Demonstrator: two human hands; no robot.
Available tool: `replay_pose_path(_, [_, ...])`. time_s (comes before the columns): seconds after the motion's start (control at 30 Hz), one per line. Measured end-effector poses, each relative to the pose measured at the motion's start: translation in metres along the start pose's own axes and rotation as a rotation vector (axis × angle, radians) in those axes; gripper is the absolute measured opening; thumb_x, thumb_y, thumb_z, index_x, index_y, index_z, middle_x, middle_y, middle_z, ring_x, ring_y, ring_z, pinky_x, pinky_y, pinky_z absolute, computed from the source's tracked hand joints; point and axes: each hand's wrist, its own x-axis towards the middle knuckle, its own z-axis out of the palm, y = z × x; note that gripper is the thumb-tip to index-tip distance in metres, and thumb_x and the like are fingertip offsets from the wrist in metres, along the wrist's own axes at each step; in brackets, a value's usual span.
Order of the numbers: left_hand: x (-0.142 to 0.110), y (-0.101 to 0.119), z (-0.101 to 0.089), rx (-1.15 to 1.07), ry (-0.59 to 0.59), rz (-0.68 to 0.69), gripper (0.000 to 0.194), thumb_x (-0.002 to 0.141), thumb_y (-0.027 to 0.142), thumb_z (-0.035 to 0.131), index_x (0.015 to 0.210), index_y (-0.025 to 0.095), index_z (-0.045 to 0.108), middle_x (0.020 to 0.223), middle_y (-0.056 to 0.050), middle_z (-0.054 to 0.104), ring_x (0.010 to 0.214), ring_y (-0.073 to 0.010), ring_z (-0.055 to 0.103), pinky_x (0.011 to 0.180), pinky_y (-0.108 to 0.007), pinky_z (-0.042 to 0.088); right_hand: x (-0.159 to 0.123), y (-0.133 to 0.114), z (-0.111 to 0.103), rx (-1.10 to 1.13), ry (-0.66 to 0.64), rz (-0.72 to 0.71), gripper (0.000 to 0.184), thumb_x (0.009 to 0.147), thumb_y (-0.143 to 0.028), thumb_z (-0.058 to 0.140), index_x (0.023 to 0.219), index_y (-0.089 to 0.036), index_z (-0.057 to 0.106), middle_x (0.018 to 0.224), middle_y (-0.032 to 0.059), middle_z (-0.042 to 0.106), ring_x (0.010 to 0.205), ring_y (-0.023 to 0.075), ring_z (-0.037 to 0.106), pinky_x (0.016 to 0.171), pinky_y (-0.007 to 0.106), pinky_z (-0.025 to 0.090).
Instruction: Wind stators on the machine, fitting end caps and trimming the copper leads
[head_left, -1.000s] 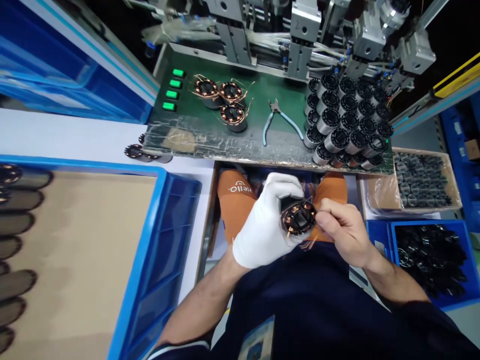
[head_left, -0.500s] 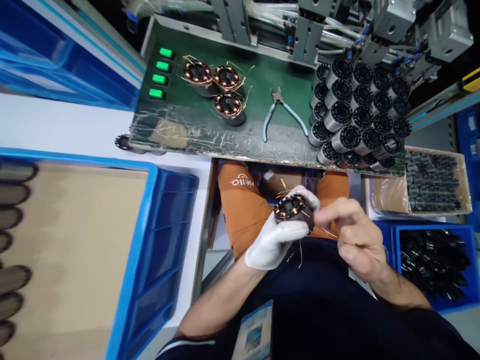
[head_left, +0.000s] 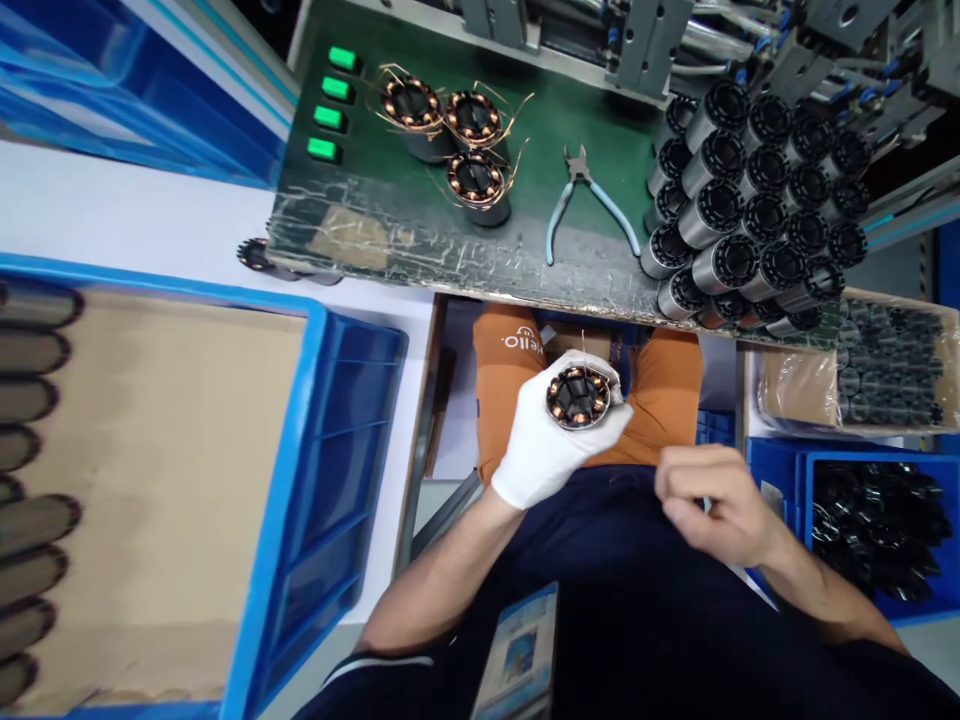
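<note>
My left hand (head_left: 536,450), in a white glove, is wrapped round a motor stator (head_left: 577,398) above my lap. The stator's open end faces up and shows a ring of copper windings in a black core. A thin wire end sticks up from its far rim. To the right, apart from the stator, my bare right hand (head_left: 716,503) is closed with its fingers curled and thumb pressed in. Whatever it may pinch is hidden. Beyond my hands, three wound stators (head_left: 478,185) with loose copper wires stand on the green bench (head_left: 517,240), near blue-handled cutting pliers (head_left: 579,170).
Stacked unwound stator cores (head_left: 735,265) fill the bench's right end. Green buttons (head_left: 328,117) line its left side. A blue crate (head_left: 319,420) with cores is at left. A carton (head_left: 799,385) and a blue bin (head_left: 806,520) of black parts stand at right.
The stator has turned more upright in my left hand, its open end now facing me. My right hand has moved away from it, down and right, and its fingers have curled in.
</note>
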Motion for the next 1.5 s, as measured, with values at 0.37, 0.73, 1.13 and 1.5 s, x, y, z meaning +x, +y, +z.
replay_pose_path(0.37, [-0.024,0.023,-0.01,0.436,-0.167,0.219,0.077,0.081,0.027,0.094,0.151,0.024,0.063,0.138,-0.008,0.081,0.116,-0.0257,0.084,0.097,-0.032,0.07,0.069,-0.012,-0.012,0.136,0.161,0.244,0.02,0.094,-0.038,0.096,0.103,-0.022,0.089,0.088,0.0011,0.077,0.065,0.0116,0.06,0.057,0.025,0.044])
replay_pose_path(0.73, [-0.029,0.005,-0.011,0.339,-0.013,0.593,0.046,0.071,0.034,0.096,0.107,0.03,0.067,0.083,0.0,0.077,0.075,-0.0253,0.077,0.08,-0.045,0.065,0.06,-0.016,-0.02,-0.07,0.278,0.205,0.022,0.109,-0.036,0.08,0.092,-0.023,0.074,0.074,-0.0031,0.068,0.056,0.0108,0.058,0.051,0.027,0.044])
replay_pose_path(1.13, [-0.019,0.026,-0.023,0.616,-0.147,0.466,0.034,0.078,0.025,0.087,0.104,0.026,0.065,0.096,-0.002,0.075,0.079,-0.02,0.073,0.072,-0.035,0.059,0.053,-0.022,-0.059,-0.674,-0.241,-0.33,0.02,0.114,-0.024,0.071,0.117,-0.037,0.086,0.12,-0.0014,0.09,0.083,0.0168,0.082,0.064,0.031,0.06])
replay_pose_path(1.5, [-0.025,0.018,-0.014,1.141,-0.24,0.662,0.02,0.084,0.022,0.082,0.103,0.025,0.077,0.1,-0.006,0.077,0.08,-0.0222,0.076,0.07,-0.035,0.055,0.055,-0.021,-0.035,-0.462,-0.443,0.216,0.02,0.11,-0.016,0.055,0.126,-0.02,0.066,0.101,0.0063,0.077,0.082,0.0222,0.072,0.072,0.034,0.055])
